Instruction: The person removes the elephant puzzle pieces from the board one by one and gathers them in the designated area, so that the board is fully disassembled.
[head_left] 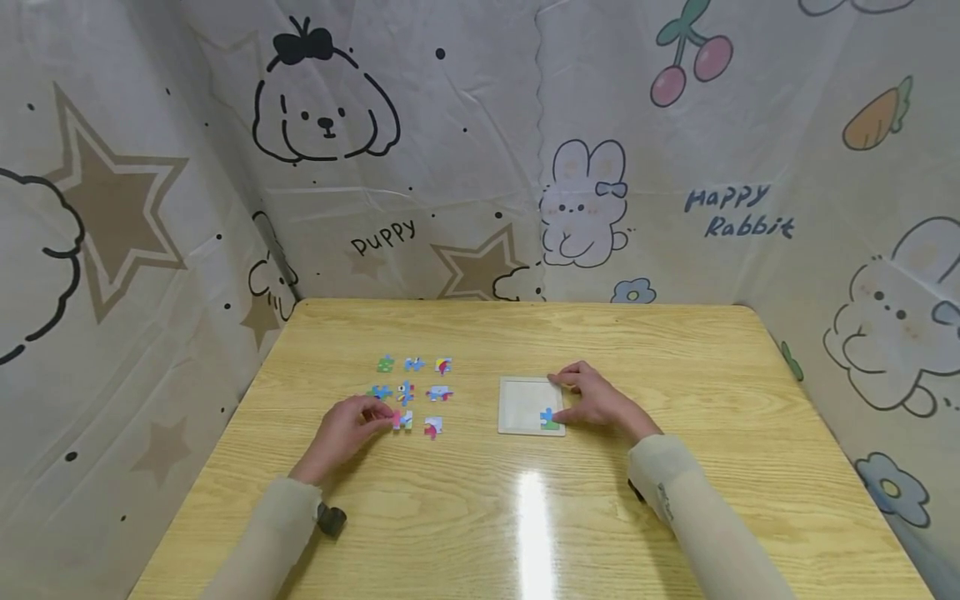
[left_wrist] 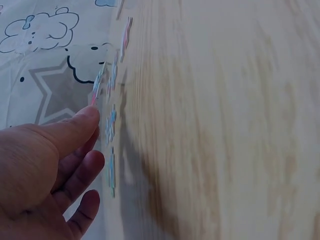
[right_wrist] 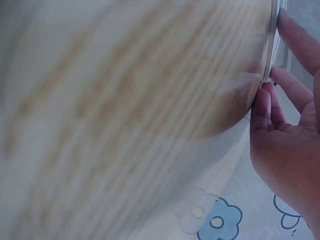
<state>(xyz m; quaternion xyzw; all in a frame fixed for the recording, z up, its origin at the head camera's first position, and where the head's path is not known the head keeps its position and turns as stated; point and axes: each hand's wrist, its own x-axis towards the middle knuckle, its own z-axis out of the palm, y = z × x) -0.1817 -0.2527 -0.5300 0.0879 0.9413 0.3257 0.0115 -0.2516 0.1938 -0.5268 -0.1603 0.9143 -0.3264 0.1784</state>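
My left hand (head_left: 341,433) pinches a pink and white jigsaw puzzle piece (head_left: 402,420) between thumb and fingertips. In the left wrist view that held piece (left_wrist: 95,90) stands tilted just off the table, its lower end at the thumb. A square pale puzzle tray (head_left: 519,406) lies flat to the right, with a blue and green puzzle piece (head_left: 550,420) in its lower right corner. The right hand (head_left: 600,404) holds the tray's right side, fingers at the upper corner and thumb beside the placed piece. In the right wrist view, fingertips (right_wrist: 262,100) meet the tray's edge.
Several loose puzzle pieces lie in rough rows around the left hand, among them a green one (head_left: 386,364), a white and red one (head_left: 433,427) and a blue one (head_left: 406,393). The wooden table (head_left: 450,517) backs onto a printed curtain (head_left: 465,167).
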